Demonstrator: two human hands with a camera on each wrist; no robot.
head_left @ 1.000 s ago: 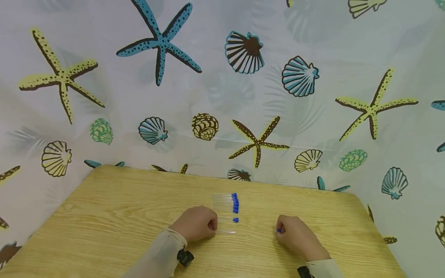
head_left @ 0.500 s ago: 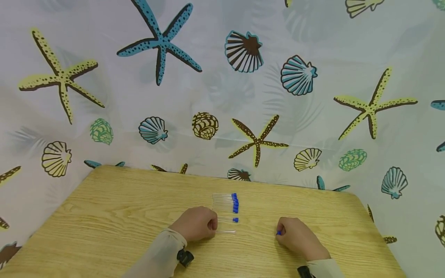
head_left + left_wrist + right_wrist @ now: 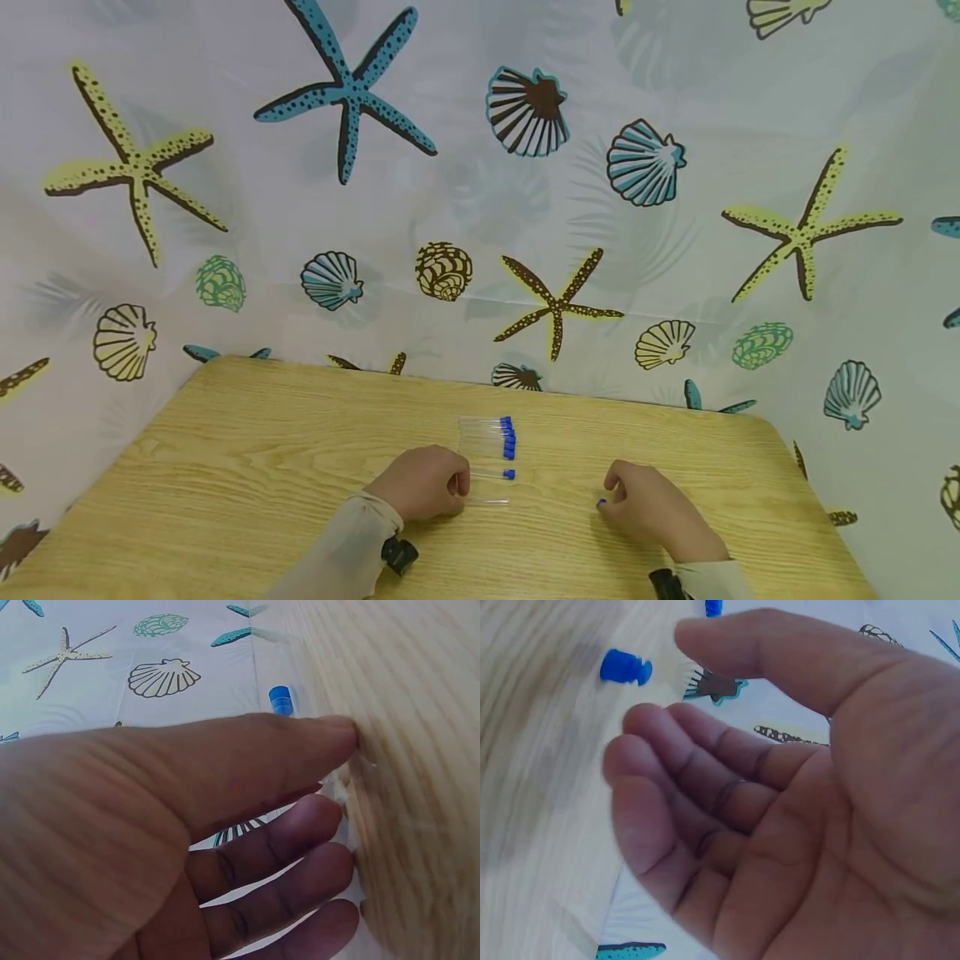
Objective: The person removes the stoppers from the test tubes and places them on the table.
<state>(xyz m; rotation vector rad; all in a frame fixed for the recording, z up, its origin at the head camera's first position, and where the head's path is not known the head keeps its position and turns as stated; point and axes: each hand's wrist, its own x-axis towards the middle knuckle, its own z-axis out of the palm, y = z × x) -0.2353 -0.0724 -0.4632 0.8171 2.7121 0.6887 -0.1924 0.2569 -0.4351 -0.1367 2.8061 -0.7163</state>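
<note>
Near the front of the wooden table, my left hand [image 3: 427,485] pinches the left end of a clear, uncapped test tube [image 3: 491,502] lying flat. The left wrist view shows the thumb [image 3: 300,746] and fingertips right at the tabletop, hiding most of the tube. Off to the right, a small blue cap [image 3: 602,502] lies on the wood. My right hand [image 3: 654,510] is beside it, holding nothing; in the right wrist view the thumb and loosely curved fingers stand apart from the cap [image 3: 622,667].
One tube with a blue cap [image 3: 509,474] lies just beyond the uncapped one. Farther back, several blue-capped tubes [image 3: 483,435] lie in a close row. A curtain [image 3: 480,192] printed with shells and starfish borders the table [image 3: 300,417].
The right hand has let go of the blue cap, its thumb and fingers spreading as it shifts slightly right. The left hand stays at the uncapped tube.
</note>
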